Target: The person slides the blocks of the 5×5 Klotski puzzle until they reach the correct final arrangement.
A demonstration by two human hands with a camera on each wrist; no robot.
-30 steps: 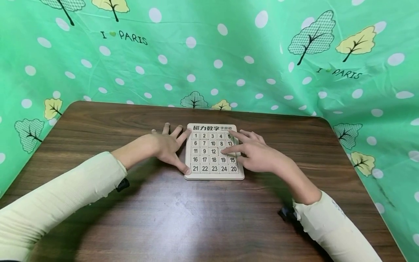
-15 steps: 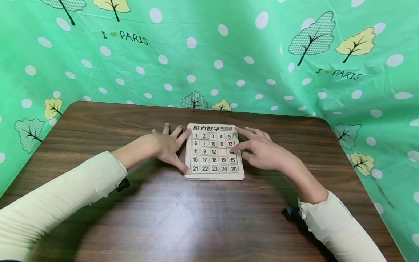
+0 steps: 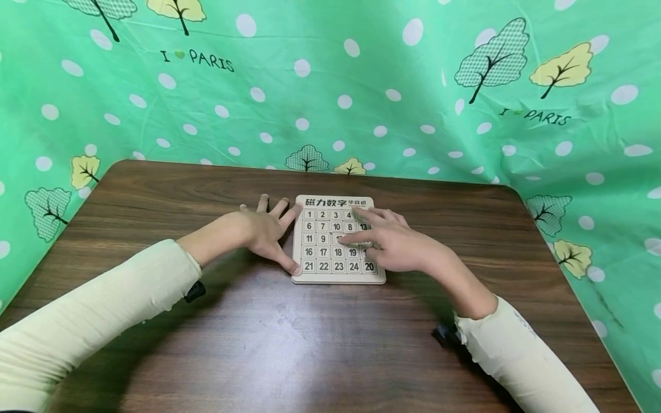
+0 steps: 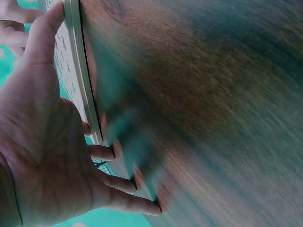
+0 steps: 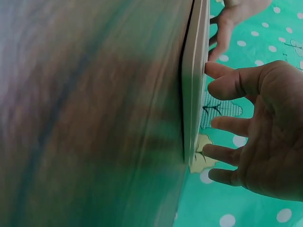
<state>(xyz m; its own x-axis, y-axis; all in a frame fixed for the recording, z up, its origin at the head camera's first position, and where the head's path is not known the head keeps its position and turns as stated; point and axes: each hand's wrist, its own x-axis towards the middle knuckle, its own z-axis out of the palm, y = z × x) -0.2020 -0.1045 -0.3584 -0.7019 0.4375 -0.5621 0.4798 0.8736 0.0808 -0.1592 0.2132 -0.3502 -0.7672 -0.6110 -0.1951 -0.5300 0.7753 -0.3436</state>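
A cream number sliding puzzle (image 3: 338, 278) lies flat on the table, with rows of numbered square tiles and Chinese lettering along its top. My left hand (image 3: 260, 232) is spread at its left side, thumb on the lower left corner and index finger at the upper left edge. In the left wrist view, the other fingers of that hand (image 4: 52, 142) reach down to the table past the puzzle's end. My right hand (image 3: 400, 244) comes over the right side with fingers extended. Its index fingertip is on tile 12, and the hand hides part of the right columns.
The dark wood-grain table (image 3: 279, 355) reaches toward me and to both sides of the puzzle. Behind it hangs a green dotted curtain (image 3: 320, 74) with printed trees, close along the table's far edge. Pale sleeves (image 3: 103, 312) cover both forearms.
My right index finger first moved right from the gap beside tile 12 onto tile 14, uncovering the gap. Now it has moved left to tile 12. My left hand has stayed in place.
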